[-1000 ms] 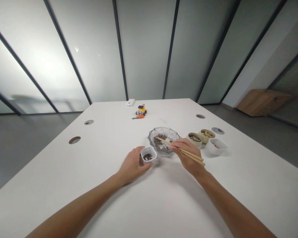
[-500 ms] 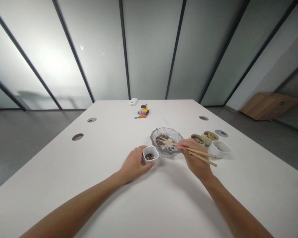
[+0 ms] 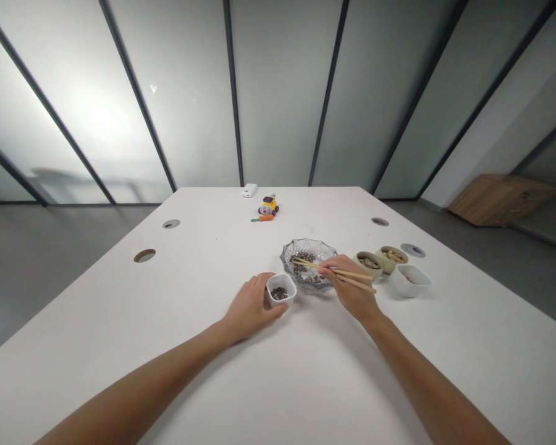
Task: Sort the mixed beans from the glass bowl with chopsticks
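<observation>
My left hand [image 3: 252, 309] is wrapped round a small white cup [image 3: 285, 300] that stands upright on the table. Dark beans [image 3: 278, 293] lie in the bottom of this cup. In my right hand [image 3: 347, 284] is a pair of wooden chopsticks [image 3: 352, 275], their tips reaching into a clear glass bowl [image 3: 322, 250]. The bowl has a scalloped rim and holds many dark brown beans [image 3: 306, 256]; it sits just behind and right of the cup. Whether a bean is between the chopstick tips is too small to tell.
Right of the bowl stand two greenish round cups [image 3: 369, 262] with light and brown bits, and another white cup [image 3: 410, 281]. Farther back lie a yellow toy vehicle [image 3: 269, 204], an orange toy carrot [image 3: 265, 218] and a white case [image 3: 249, 190]. Holes [image 3: 145, 255] pierce the white table [image 3: 213, 259].
My right hand has shifted left with the chopsticks, closer to the bowl, and their tips have moved slightly left within it. My left hand and its cup have stayed still.
</observation>
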The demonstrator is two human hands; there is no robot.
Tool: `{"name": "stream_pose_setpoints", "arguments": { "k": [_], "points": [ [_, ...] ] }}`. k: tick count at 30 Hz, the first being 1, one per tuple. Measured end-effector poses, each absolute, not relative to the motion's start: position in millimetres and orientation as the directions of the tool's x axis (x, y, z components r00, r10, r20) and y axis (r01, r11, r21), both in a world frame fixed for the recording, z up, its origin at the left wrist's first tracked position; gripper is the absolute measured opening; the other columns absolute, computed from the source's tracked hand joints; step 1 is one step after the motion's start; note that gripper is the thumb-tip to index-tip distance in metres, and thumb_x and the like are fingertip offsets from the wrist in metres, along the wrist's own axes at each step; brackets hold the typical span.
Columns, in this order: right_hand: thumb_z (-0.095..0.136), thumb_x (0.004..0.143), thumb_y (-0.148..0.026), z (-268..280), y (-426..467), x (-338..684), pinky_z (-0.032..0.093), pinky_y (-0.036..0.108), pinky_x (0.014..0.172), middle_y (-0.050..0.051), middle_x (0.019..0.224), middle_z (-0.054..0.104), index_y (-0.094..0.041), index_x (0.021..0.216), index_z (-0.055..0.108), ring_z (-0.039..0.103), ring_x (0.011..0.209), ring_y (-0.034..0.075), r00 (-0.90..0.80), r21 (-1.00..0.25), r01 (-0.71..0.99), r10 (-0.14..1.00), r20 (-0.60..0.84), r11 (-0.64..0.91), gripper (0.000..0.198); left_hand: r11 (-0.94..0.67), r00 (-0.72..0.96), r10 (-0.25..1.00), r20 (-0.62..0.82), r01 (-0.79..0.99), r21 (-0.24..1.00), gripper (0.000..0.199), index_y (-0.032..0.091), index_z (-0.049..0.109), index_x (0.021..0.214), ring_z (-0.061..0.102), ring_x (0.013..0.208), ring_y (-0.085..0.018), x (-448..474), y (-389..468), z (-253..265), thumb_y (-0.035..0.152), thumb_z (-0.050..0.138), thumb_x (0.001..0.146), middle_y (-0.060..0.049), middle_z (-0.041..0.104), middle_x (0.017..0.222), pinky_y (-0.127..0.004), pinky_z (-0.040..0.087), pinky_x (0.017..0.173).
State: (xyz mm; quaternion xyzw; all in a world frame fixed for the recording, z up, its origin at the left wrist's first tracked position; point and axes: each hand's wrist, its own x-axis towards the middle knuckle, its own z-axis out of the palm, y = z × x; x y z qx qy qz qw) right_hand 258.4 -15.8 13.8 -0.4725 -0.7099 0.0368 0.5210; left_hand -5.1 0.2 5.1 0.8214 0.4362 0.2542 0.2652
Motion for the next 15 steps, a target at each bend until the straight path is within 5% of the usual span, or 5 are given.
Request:
{"name": "stream_pose_setpoints", "arguments": {
  "k": [15],
  "points": [
    [0.061,0.1,-0.043,22,-20,256,0.055,0.035,0.076,0.004,0.087,0.073,-0.026,0.086,0.074,0.067,0.081,0.02,-0.019,-0.507,0.66,0.687,0.726,0.554,0.026,-0.484,0.488,0.851,0.196,0.581,0.654,0.047,0.024,0.058,0.126,0.064,0.109,-0.03,-5,1,3,0.036,0.075,0.083,-0.007,0.068,0.12,-0.045,0.05,0.094]
  ]
}}
